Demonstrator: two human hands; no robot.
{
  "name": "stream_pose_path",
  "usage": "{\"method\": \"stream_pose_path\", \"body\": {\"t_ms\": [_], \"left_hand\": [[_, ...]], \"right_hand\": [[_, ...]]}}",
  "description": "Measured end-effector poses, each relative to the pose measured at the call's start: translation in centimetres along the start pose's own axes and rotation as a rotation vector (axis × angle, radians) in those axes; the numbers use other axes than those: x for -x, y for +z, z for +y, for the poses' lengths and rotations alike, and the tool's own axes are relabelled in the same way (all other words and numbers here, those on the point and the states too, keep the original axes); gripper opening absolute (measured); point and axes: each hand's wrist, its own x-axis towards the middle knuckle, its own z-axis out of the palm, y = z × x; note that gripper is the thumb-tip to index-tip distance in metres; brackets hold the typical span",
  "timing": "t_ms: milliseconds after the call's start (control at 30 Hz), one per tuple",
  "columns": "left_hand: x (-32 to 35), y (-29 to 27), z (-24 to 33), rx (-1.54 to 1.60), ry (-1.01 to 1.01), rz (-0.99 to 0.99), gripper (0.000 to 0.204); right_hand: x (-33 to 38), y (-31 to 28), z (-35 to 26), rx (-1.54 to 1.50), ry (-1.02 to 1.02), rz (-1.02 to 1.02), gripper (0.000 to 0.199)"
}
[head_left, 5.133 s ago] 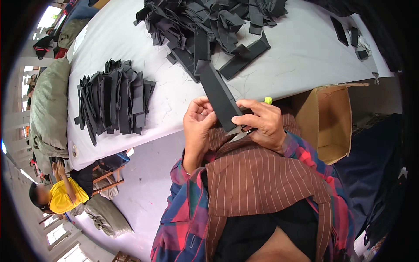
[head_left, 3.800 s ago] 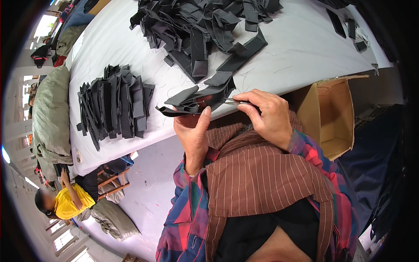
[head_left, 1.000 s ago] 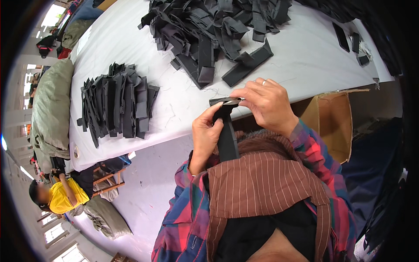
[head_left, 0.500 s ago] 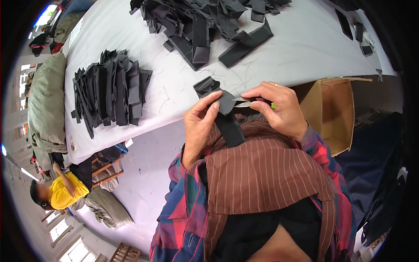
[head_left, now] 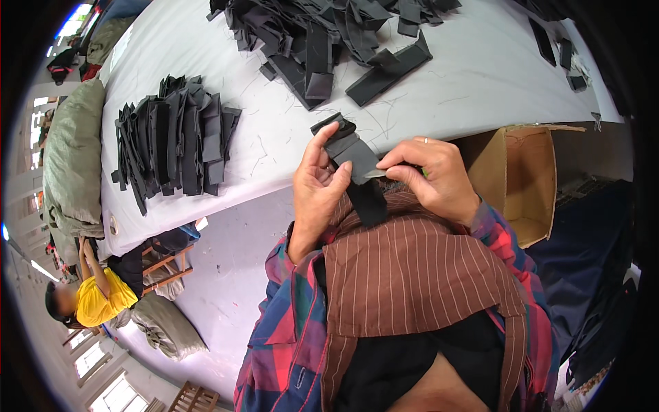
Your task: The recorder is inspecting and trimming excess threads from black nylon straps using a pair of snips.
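Observation:
My left hand (head_left: 316, 189) pinches a dark grey fabric strip (head_left: 355, 158), its folded end up beside my index finger and its black tail hanging down over my striped apron (head_left: 412, 275). In my right hand (head_left: 439, 180) are small thread snips (head_left: 375, 174), mostly hidden by the fingers; a bit of green shows at the grip. The pointed blades lie against the lower right edge of the strip. Both hands are just off the near edge of the white-covered table (head_left: 274, 137).
A neat row of dark strips (head_left: 171, 137) lies at the table's left, a loose heap (head_left: 316, 41) at the back. An open cardboard box (head_left: 528, 185) stands right of my hand. A person in yellow (head_left: 106, 299) sits far left beside stuffed sacks (head_left: 75, 158).
My left hand has turned the strip and spread more of it out flat. The snips' blades have moved slightly down to its lower edge. The person in yellow has moved their arms.

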Motion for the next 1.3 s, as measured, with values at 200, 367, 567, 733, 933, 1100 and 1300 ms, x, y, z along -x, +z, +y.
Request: {"method": "stream_pose_path", "body": {"t_ms": [200, 367, 567, 733, 933, 1100, 1300], "left_hand": [[0.5, 0.5, 0.1, -0.018, -0.071, -0.032, 0.064], [0.7, 0.7, 0.6, -0.054, -0.066, -0.071, 0.066], [0.7, 0.7, 0.3, -0.058, -0.068, -0.114, 0.066], [0.7, 0.8, 0.9, -0.022, -0.136, -0.145, 0.067], [0.6, -0.6, -0.3, 0.088, -0.082, -0.126, 0.051], [0.9, -1.8, -0.1, 0.316, -0.270, -0.070, 0.027], [1.0, -1.0, -0.2, 0.317, -0.295, -0.049, 0.050]], "right_hand": [[-0.7, 0.5, 0.1, 0.057, 0.036, 0.092, 0.011], [-1.4, 1.5, 0.6, 0.155, -0.050, 0.131, 0.009], [-1.6, 1.6, 1.1, 0.202, -0.117, 0.100, 0.009], [-2.0, 1.3, 1.4, 0.217, -0.181, 0.083, 0.010], [-1.5, 0.8, 1.6, -0.051, 0.006, 0.072, 0.010], [-0.6, 0.5, 1.5, -0.215, 0.143, 0.137, 0.015], [0.3, 0.0, 0.7, -0.098, 0.148, 0.067, 0.015]]}}
